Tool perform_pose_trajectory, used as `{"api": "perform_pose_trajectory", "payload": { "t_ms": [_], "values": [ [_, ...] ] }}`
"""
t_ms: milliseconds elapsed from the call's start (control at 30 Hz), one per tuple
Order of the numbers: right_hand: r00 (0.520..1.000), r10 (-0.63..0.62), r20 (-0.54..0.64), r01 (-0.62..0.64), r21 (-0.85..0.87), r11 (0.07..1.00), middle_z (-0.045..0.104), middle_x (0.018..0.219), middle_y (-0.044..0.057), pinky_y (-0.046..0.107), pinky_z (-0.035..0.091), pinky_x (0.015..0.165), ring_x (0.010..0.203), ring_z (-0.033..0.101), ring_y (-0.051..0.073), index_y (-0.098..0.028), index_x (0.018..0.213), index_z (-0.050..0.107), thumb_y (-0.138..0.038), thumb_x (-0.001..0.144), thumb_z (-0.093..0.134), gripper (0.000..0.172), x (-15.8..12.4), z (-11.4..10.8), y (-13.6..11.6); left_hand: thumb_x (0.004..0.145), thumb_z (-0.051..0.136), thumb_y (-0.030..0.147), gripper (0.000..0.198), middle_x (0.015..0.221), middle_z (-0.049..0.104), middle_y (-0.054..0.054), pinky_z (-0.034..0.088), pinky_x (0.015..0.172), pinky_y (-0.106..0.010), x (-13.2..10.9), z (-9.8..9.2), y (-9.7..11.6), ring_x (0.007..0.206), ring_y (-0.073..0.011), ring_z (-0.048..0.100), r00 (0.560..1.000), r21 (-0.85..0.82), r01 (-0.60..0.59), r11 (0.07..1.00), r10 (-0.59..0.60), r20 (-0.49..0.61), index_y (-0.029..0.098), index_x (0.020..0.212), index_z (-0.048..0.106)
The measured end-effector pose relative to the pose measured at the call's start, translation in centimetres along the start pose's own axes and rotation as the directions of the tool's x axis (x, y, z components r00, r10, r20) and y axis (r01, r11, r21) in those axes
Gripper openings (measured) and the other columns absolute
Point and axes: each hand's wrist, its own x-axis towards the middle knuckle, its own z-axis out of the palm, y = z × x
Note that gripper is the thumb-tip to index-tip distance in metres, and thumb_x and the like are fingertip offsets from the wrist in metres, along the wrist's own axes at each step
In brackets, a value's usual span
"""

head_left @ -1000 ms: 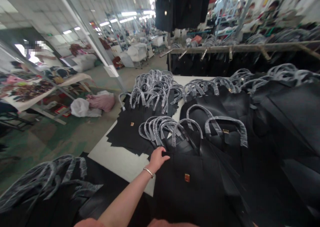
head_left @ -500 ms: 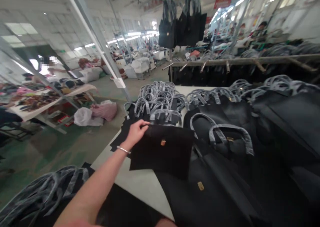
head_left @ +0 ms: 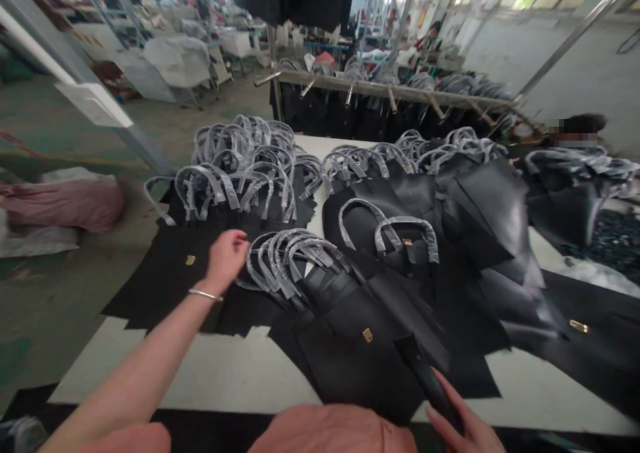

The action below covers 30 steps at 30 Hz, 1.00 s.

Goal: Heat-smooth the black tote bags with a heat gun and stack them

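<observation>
My left hand [head_left: 227, 260] hovers over a stack of flat black bag panels [head_left: 160, 286], close to their gold tag [head_left: 190, 260], and shows nothing in its fingers. A metal bangle [head_left: 206, 296] circles that wrist. Just right of the hand lie plastic-wrapped bag handles [head_left: 280, 263]. At the bottom right, my right hand [head_left: 465, 426] pinches a black strip [head_left: 427, 383] at the edge of a black bag [head_left: 360, 353] with a gold tag. Motion blur softens my left hand.
The bags lie on a white cutting table [head_left: 195, 376], with more wrapped-handle stacks [head_left: 240, 166] behind and black bags at right [head_left: 480, 220]. A rail of hanging bags [head_left: 380, 86] crosses the back. A pink bundle [head_left: 65, 203] sits on the floor at left. A co-worker's head [head_left: 575, 130] shows at right.
The black panel with the gold tag has left my left hand and lies flat on the left stack. My right hand has come into view at the bottom. The view has swung left.
</observation>
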Motion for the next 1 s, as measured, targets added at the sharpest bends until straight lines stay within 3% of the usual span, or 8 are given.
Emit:
{"api": "perform_pose_trajectory", "payload": {
  "t_ms": [67,133,200,300,533,667,867,1000],
  "values": [
    [1.000,-0.004,0.027,0.005,-0.044,0.999,0.072,0.113,0.006,0.025,0.055,0.060,0.077,0.070,0.023,-0.018,0.148,0.037,-0.061,0.075,0.055,0.087,0.0,1.5,-2.4,0.078,0.063,0.020,0.006,0.078,0.064,0.005,0.049,0.069,-0.023,-5.3,5.7,2.3,0.071,-0.0129,0.061,0.965,-0.109,-0.077,0.991,0.101,0.244,0.019,0.084,0.061],
    [0.996,-0.029,0.087,0.037,-0.101,0.994,0.075,0.096,0.004,0.026,0.053,0.055,0.062,0.067,0.020,-0.019,0.147,0.038,-0.057,0.077,0.056,0.082,0.3,2.9,-4.2,0.077,0.065,0.016,0.013,0.078,0.063,0.003,0.048,0.065,-0.022,-10.8,10.2,3.9,0.067,-0.0117,0.059,0.852,-0.282,-0.032,0.959,0.173,0.494,0.019,0.089,0.062],
    [0.982,-0.062,0.180,0.088,-0.141,0.986,0.075,0.089,0.003,0.027,0.053,0.060,0.063,0.067,0.020,-0.021,0.146,0.041,-0.051,0.078,0.057,0.076,0.6,3.9,-5.4,0.072,0.068,0.010,0.026,0.083,0.060,0.002,0.046,0.061,-0.022,-15.0,13.0,4.5,0.064,-0.0106,0.056,0.811,-0.314,0.040,0.949,0.152,0.564,0.019,0.095,0.060],
    [0.947,-0.129,0.294,0.186,-0.174,0.967,0.075,0.101,0.004,0.030,0.053,0.080,0.087,0.069,0.024,-0.022,0.142,0.048,-0.042,0.078,0.059,0.068,1.3,5.3,-6.8,0.068,0.066,0.002,0.041,0.094,0.054,0.001,0.047,0.068,-0.025,-18.2,14.4,4.5,0.071,-0.0109,0.055,0.841,-0.300,0.143,0.943,0.043,0.539,0.020,0.102,0.052],
    [0.907,-0.270,0.322,0.351,-0.227,0.909,0.067,0.122,0.009,0.037,0.046,0.095,0.110,0.063,0.028,-0.022,0.140,0.049,-0.039,0.080,0.060,0.064,3.8,8.4,-9.8,0.068,0.061,-0.001,0.049,0.103,0.048,-0.001,0.048,0.078,-0.029,-18.5,14.4,4.3,0.080,-0.0130,0.054,0.848,-0.269,0.137,0.953,0.028,0.529,0.022,0.107,0.044],
    [0.938,-0.334,0.089,0.343,-0.127,0.931,0.072,0.085,0.002,0.033,0.051,0.071,0.076,0.067,0.023,-0.025,0.144,0.042,-0.049,0.084,0.056,0.066,4.4,7.0,-11.2,0.070,0.058,-0.001,0.051,0.110,0.049,-0.005,0.049,0.088,-0.032,-19.0,14.0,5.1,0.094,-0.0175,0.056,0.839,-0.159,0.077,0.984,0.023,0.544,0.020,0.114,0.044],
    [0.990,-0.133,0.036,0.135,-0.051,0.990,0.062,0.063,-0.003,0.026,0.045,0.048,0.046,0.056,0.015,-0.021,0.144,0.041,-0.047,0.084,0.056,0.067,5.6,2.2,-10.2,0.074,0.053,-0.001,0.059,0.133,0.044,-0.011,0.036,0.112,-0.037,-16.5,15.7,10.8,0.129,-0.0247,0.042,0.857,-0.172,-0.161,0.972,0.224,0.464,0.019,0.129,0.043],
    [0.993,-0.103,0.060,0.107,-0.073,0.992,0.067,0.069,-0.001,0.024,0.044,0.046,0.043,0.055,0.012,-0.020,0.142,0.043,-0.040,0.084,0.056,0.063,7.3,2.7,-9.9,0.072,0.060,-0.002,0.076,0.156,0.023,-0.012,0.034,0.115,-0.038,-12.7,19.9,14.4,0.140,-0.0263,0.032,0.771,-0.252,-0.191,0.949,0.304,0.560,0.020,0.141,0.033]
  ]
}}
